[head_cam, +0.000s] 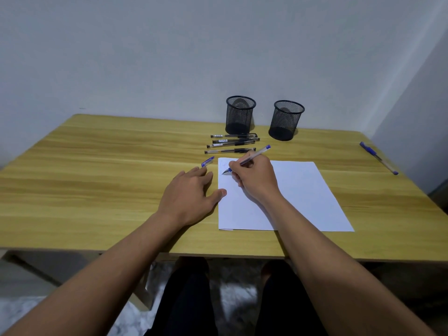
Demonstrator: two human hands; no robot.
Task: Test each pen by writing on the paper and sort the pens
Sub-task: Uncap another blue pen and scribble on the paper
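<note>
Yellow-grained wood made up the surface [97, 166], which stood against a pale grey wall [145, 57] that met a second wall beyond the far right corner. We held a blue pen [258, 154] in the curled right grip [257, 180], its tip down at the far left corner of the paper [303, 195]. Our left grip [189, 195] lay flat, fingers straight, thumb touching the paper's left edge, a blue cap [207, 161] just beside its fingertips. Four black pens [232, 143] lay before two mesh cups [240, 115] at the far edge. A second blue pen [378, 157] lay near the right edge.

Blue pen [254, 155], white paper [303, 197]
</note>
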